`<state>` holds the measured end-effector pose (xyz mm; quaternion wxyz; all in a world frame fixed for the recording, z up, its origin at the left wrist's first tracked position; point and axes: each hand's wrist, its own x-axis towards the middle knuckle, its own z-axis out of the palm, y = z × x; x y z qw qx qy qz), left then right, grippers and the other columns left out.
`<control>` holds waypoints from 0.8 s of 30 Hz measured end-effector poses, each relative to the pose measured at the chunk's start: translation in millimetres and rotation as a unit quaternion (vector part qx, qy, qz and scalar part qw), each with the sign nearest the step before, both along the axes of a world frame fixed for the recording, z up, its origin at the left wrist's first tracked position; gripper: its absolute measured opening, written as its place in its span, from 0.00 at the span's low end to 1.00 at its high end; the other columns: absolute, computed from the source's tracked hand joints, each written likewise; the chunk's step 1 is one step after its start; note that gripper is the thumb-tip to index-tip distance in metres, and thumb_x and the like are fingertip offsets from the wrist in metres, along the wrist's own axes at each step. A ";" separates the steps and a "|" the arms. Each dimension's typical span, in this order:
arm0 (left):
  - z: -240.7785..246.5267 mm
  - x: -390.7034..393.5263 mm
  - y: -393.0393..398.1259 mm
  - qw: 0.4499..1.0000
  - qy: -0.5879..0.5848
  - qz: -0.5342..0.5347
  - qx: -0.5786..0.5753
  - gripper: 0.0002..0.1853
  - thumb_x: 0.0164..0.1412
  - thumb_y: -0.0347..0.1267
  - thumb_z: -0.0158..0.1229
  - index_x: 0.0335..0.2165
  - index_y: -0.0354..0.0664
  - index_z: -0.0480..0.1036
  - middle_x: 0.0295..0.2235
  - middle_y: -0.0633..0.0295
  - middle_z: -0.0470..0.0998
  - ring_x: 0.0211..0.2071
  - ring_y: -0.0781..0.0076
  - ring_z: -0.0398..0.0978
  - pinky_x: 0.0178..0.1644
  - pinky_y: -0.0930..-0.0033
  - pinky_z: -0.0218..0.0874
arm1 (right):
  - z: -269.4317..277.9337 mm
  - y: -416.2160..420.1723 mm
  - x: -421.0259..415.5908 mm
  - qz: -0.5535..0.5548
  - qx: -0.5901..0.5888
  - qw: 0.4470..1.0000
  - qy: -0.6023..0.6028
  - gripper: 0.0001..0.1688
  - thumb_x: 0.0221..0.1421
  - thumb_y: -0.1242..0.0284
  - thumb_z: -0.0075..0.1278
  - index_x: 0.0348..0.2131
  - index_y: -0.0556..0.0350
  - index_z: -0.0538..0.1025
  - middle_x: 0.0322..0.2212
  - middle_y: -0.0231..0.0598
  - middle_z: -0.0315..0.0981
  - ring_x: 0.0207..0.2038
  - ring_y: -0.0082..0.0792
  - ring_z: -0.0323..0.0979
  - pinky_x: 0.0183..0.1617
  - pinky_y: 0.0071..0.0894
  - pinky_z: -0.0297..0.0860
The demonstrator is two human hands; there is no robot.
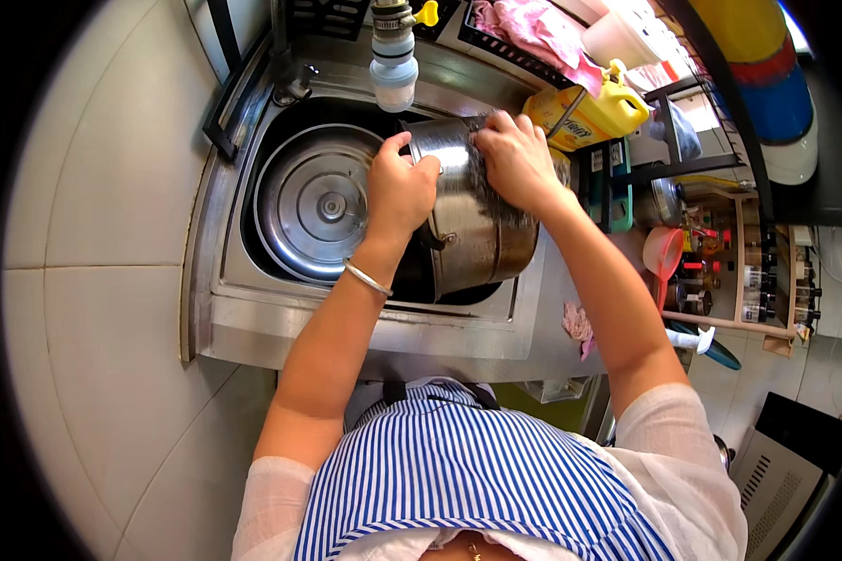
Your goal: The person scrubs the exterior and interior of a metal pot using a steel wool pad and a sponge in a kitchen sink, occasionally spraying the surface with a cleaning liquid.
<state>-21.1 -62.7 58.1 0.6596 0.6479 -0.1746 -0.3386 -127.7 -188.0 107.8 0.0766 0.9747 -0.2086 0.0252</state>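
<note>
A stainless steel pot (466,245) lies tilted on its side over the right part of the sink (235,273), its mouth facing left. My left hand (401,186) grips the pot's rim, thumb and fingers spread around the edge. Against the pot's upper side, my right hand (516,158) is closed on a dark wiry scourer (488,179), which looks like steel wool and is partly hidden by the fingers. Brown stains show on the pot wall near its side handle (431,238). To the left in the sink sits a round steel lid or basin (295,210) with concentric rings.
Above the sink hangs a tap nozzle (393,77). A yellow detergent jug (589,112) stands behind the pot, beside a black basket (519,52) holding pink cloths. A pink rag (577,321) lies on the counter at right. Further right is a spice rack (744,259).
</note>
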 end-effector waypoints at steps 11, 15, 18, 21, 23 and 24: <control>-5.4 2.1 1.3 0.999 0.020 0.026 -0.019 0.30 0.43 0.30 0.51 0.47 0.23 0.61 0.23 0.53 0.75 0.22 0.72 0.72 0.30 0.74 0.63 | 6.9 -4.4 6.6 0.036 0.088 0.995 -0.004 0.11 0.44 0.76 0.43 0.29 0.51 0.76 0.34 0.37 0.67 0.39 0.42 0.63 0.43 0.37 0.58; 3.1 -7.6 -2.2 0.997 0.054 0.007 -0.046 0.29 0.44 0.27 0.50 0.47 0.23 0.59 0.24 0.54 0.74 0.20 0.76 0.69 0.25 0.76 0.60 | -14.8 -43.2 26.6 0.010 0.050 0.999 0.018 0.12 0.43 0.75 0.43 0.30 0.51 0.75 0.33 0.37 0.67 0.39 0.44 0.63 0.42 0.38 0.59; -2.5 -4.6 -2.8 0.999 0.015 0.019 -0.027 0.30 0.43 0.28 0.50 0.47 0.22 0.60 0.22 0.55 0.74 0.21 0.75 0.70 0.28 0.76 0.62 | -8.2 -38.7 24.9 0.038 0.049 0.998 0.030 0.11 0.43 0.76 0.43 0.28 0.52 0.75 0.32 0.36 0.67 0.39 0.43 0.63 0.42 0.38 0.59; 2.3 1.5 2.1 0.998 0.047 0.022 -0.027 0.30 0.44 0.29 0.51 0.47 0.22 0.60 0.23 0.53 0.75 0.23 0.75 0.71 0.30 0.76 0.62 | 9.6 -12.1 0.9 0.085 0.107 0.991 0.004 0.10 0.41 0.79 0.44 0.27 0.52 0.75 0.32 0.36 0.67 0.38 0.43 0.63 0.42 0.36 0.59; 0.2 2.5 3.3 0.998 0.049 0.034 -0.034 0.30 0.44 0.29 0.51 0.47 0.22 0.60 0.24 0.53 0.75 0.23 0.75 0.71 0.30 0.76 0.62 | 8.8 -14.0 8.4 0.079 0.114 0.990 0.013 0.12 0.41 0.82 0.44 0.29 0.54 0.75 0.33 0.38 0.66 0.38 0.43 0.62 0.44 0.37 0.60; -0.2 1.2 3.2 0.998 0.048 0.035 -0.037 0.30 0.44 0.29 0.51 0.47 0.22 0.60 0.24 0.52 0.75 0.23 0.75 0.71 0.30 0.76 0.62 | 4.3 -25.7 18.1 0.077 0.100 0.992 0.029 0.11 0.41 0.81 0.43 0.28 0.54 0.75 0.32 0.38 0.67 0.38 0.43 0.63 0.43 0.38 0.61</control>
